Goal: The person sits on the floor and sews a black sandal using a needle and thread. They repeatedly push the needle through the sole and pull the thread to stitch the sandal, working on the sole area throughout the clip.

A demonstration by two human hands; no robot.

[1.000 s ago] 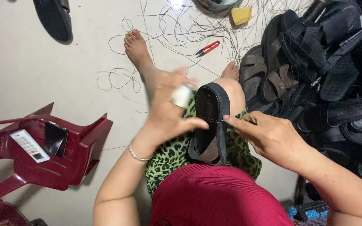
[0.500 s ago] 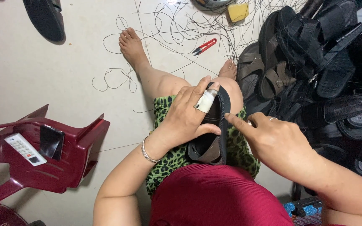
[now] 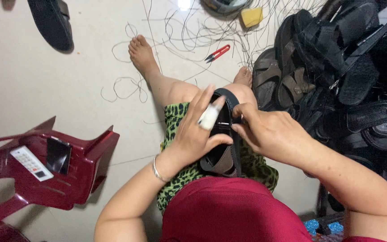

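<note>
Both hands, left hand (image 3: 195, 134) and right hand (image 3: 272, 134), clasp fingers around a black sandal (image 3: 222, 154) with a brown insole.

Left hand (image 3: 193, 134) fingers spread and curled, one finger (image 3: 210, 115) wrapped in white tape, bangle on wrist. Right hand (image 3: 272, 134) just beside it, fingers pinched toward the left. Both forearms bent inward over lap.

The sandal (image 3: 224, 148) looks matt black rubber; beside it, a glossy plastic chair (image 3: 75, 172) on smooth floor (image 3: 32, 85).
</note>
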